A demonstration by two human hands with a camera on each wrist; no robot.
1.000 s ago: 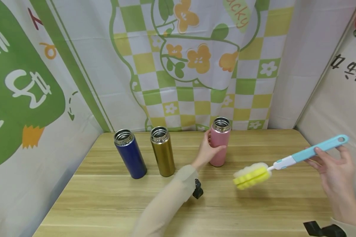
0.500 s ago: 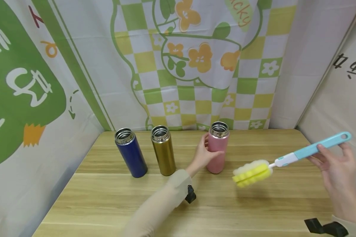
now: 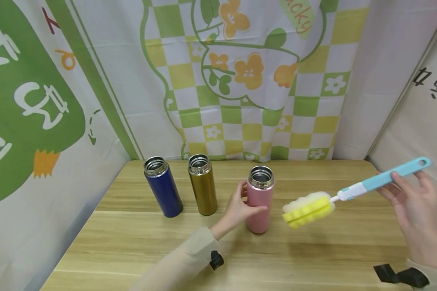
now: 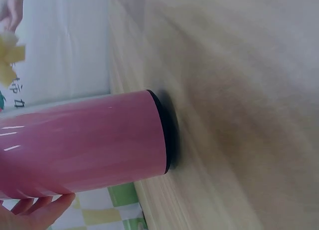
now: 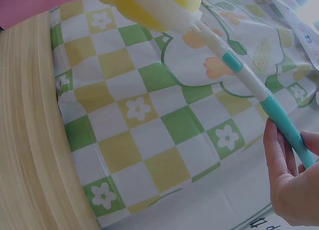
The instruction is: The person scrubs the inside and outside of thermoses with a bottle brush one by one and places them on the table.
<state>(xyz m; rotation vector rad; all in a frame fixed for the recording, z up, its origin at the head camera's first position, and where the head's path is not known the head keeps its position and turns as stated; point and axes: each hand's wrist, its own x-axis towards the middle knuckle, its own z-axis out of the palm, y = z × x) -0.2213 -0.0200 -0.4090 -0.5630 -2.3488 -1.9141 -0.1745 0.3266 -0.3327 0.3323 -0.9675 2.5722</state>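
Observation:
My left hand grips a pink bottle around its side, thumb across the front. The bottle is upright with its steel mouth uncovered; in the left wrist view its dark base is at or just above the tabletop, I cannot tell which. On the right, my right hand holds a bottle brush by its light-blue handle, fingers and thumb pinching it. The brush's yellow and white sponge head hangs over the table, to the right of the pink bottle and apart from it.
Left of the pink bottle, a gold bottle and a dark blue bottle stand uncovered on the wooden table. A patterned curtain hangs behind the table, with printed cloth on both sides.
My left hand has drawn the pink bottle toward me and slightly left, away from the table's back edge. The brush stays nearly in place, its head slightly lower. The view has shifted slightly.

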